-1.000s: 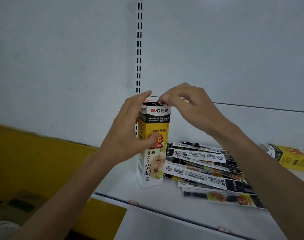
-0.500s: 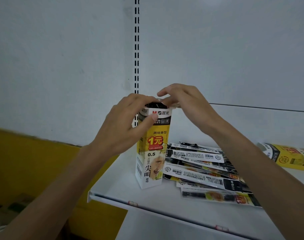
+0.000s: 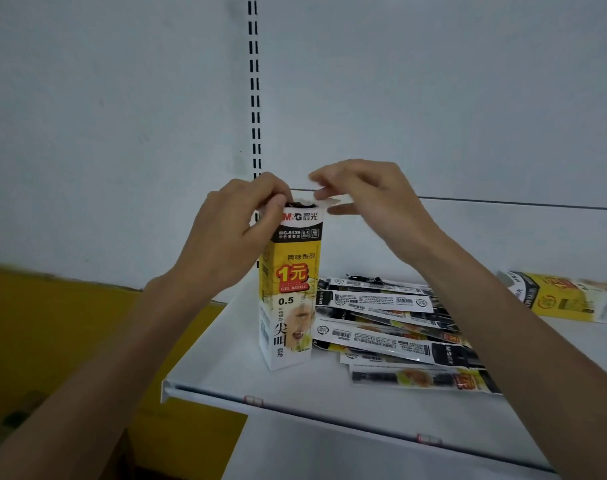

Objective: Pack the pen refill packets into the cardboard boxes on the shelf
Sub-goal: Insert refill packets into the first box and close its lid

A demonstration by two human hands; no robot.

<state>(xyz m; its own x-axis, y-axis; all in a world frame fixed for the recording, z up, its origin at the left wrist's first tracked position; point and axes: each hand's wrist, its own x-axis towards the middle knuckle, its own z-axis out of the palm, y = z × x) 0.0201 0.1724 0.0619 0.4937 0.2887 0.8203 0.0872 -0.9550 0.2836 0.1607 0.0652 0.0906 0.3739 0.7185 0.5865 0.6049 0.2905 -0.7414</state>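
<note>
My left hand point(image 3: 239, 233) grips the upper left corner of the tall yellow-and-white cardboard box point(image 3: 290, 299), with the fingers curled behind it and the thumb on its front face. My right hand point(image 3: 374, 209) pinches the white top flap point(image 3: 331, 199) of that box between thumb and forefinger and holds it clear of the opening. The box stands upright near the left front of the white metal shelf point(image 3: 226, 368), and dark packet ends point(image 3: 300, 204) show in its open mouth. Just beside it on the right lies a fanned pile of flat black-and-yellow pen refill packets point(image 3: 392, 327). A second yellow cardboard box point(image 3: 565, 296) lies flat, well apart at the right. Judgement: the upright box is light, tall and thin-walled, so it will tip or dent under a hard squeeze and is best held high by its corners. The packets look slick, thin and limp, so I would take them by a short end, several together.
</note>
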